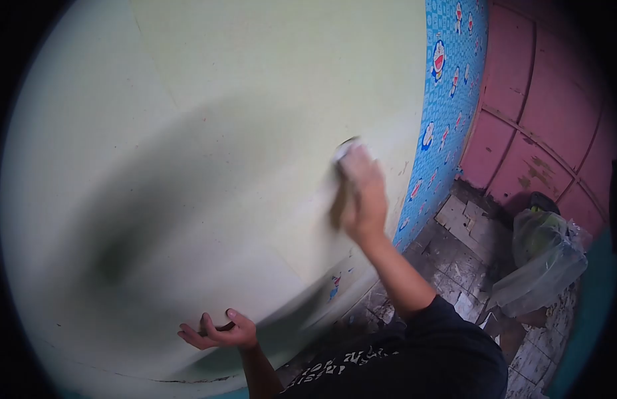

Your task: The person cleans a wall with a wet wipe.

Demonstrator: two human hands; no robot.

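Note:
Pressed against the pale yellow-green wall [268, 60], my right hand [367, 189] is smeared by motion. Under its fingertips is a small pale pad with a dark edge [345, 147]; I cannot tell its exact kind. Lower left, my left hand [219, 332] is held palm up close to the wall, fingers loosely curled and apart, with nothing in it. Broad shadows fall across the wall around both hands.
Blue cartoon-patterned wallpaper [438, 126] covers the wall strip on the right, beside a pink panelled surface [514, 80]. A clear plastic bag [544, 259] stands on the tiled floor [531, 362], among scattered scraps. A small patterned scrap [336, 284] clings low on the wall.

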